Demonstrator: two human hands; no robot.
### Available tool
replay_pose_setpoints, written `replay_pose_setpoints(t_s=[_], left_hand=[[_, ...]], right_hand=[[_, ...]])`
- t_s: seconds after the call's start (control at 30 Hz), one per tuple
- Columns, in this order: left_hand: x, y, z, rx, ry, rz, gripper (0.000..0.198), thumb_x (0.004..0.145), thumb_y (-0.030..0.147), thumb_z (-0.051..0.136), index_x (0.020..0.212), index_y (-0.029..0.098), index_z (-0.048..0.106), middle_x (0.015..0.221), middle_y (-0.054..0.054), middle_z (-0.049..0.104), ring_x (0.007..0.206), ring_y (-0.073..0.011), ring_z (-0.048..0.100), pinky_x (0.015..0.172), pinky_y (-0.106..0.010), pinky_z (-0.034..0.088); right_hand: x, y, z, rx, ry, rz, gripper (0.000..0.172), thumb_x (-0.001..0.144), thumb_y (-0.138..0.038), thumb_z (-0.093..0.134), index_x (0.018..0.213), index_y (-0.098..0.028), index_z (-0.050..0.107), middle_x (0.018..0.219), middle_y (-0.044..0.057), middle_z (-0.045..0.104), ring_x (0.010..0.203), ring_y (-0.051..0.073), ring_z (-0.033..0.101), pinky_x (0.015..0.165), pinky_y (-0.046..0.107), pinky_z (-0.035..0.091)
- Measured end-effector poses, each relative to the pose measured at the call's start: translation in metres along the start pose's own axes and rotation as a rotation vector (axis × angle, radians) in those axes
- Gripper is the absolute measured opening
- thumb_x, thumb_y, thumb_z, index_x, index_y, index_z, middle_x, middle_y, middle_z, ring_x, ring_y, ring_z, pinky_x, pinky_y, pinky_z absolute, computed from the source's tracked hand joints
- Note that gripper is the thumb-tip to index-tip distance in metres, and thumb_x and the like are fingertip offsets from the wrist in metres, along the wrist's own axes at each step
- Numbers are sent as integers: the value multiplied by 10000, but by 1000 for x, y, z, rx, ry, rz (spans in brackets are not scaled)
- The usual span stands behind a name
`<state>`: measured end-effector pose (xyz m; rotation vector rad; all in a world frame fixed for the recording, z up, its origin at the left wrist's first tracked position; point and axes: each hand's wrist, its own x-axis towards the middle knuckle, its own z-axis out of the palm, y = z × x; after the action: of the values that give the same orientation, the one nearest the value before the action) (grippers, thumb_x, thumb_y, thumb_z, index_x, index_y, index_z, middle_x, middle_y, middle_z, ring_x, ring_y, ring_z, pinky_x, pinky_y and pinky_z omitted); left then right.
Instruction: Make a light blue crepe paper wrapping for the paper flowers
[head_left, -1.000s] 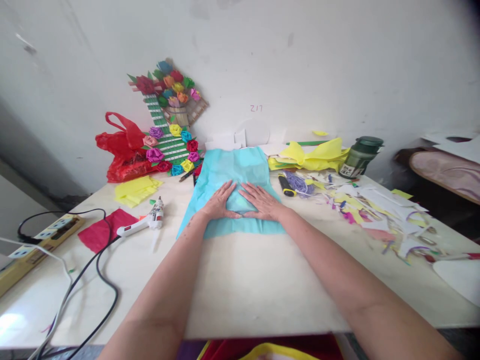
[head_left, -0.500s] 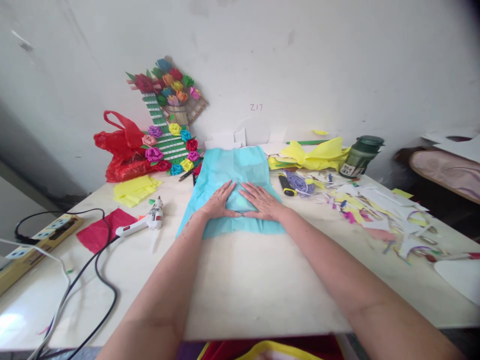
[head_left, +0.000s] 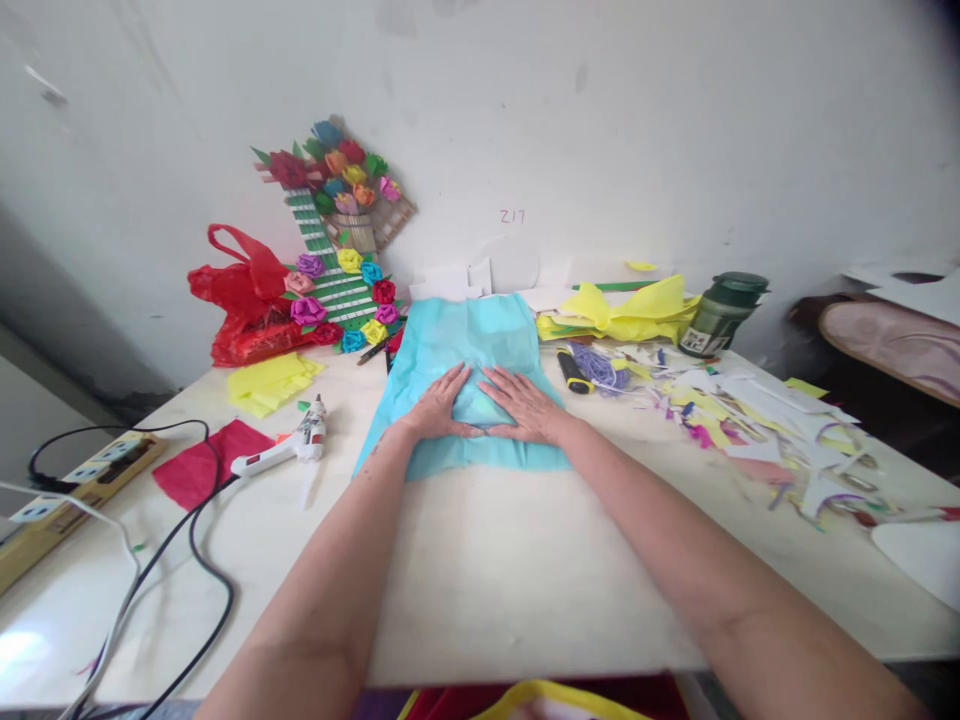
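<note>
A light-blue sheet of crepe paper [head_left: 480, 335] lies across the middle of the table, its far end reaching toward the wall and its surface slightly creased. My left hand [head_left: 442, 405] rests flat on it with the fingers stretched out. Beside it, my right hand [head_left: 523, 403] also presses flat on the sheet, fingers spread. The two thumbs meet or nearly meet near the sheet's front edge. Neither hand grips anything. Something paler shows through the paper between the hands; what it is I cannot make out.
At left lie a white glue gun [head_left: 281, 450], red paper [head_left: 214, 463], yellow paper [head_left: 274, 383] and a power strip [head_left: 82, 490] with cables. Behind stands a paper-flower craft [head_left: 341, 240] by a red bag [head_left: 251, 300]. At right are a cutter [head_left: 574, 370], purple string [head_left: 596, 368], scraps [head_left: 757, 420] and a green bottle [head_left: 724, 313].
</note>
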<state>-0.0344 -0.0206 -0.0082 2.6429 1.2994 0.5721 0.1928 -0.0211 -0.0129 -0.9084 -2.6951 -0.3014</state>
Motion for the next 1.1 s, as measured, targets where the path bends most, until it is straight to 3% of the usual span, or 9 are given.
replay_pose_setpoints(t_s=[0.27, 0.5, 0.83, 1.1], left_hand=[[0, -3, 3, -17, 4, -7, 1143, 523, 675, 629, 1410, 173, 113, 1462, -173, 121, 1341, -293, 131, 1068, -449, 190], [2, -7, 6, -24, 9, -18, 1179, 487, 681, 644, 1405, 166, 113, 1461, -180, 114, 1340, -299, 132, 1064, -464, 194], [1, -11, 10, -71, 86, 11, 1244, 452, 704, 642, 1401, 111, 97, 1447, -211, 145, 1338, -303, 136, 1081, -452, 180], [-4, -7, 8, 21, 113, -153, 1260, 436, 740, 610, 1399, 102, 108, 1451, -201, 144, 1338, -335, 86, 1073, -480, 153]], right_hand=[[4, 0, -7, 48, -31, 20, 816, 791, -654, 325, 1421, -179, 114, 1485, 85, 53, 1353, 249, 5, 1077, 468, 102], [28, -12, -23, 36, -16, 156, 828, 771, -684, 316, 1415, -184, 167, 1481, 100, 85, 1344, 302, 49, 1058, 515, 105], [31, -15, 4, 24, 13, 185, 851, 752, -693, 340, 1417, -191, 164, 1450, 129, 197, 1295, 331, 196, 1004, 496, 226], [30, -14, 8, 23, 74, 169, 811, 761, -684, 335, 1396, -187, 247, 1438, 126, 230, 1272, 337, 230, 995, 492, 239]])
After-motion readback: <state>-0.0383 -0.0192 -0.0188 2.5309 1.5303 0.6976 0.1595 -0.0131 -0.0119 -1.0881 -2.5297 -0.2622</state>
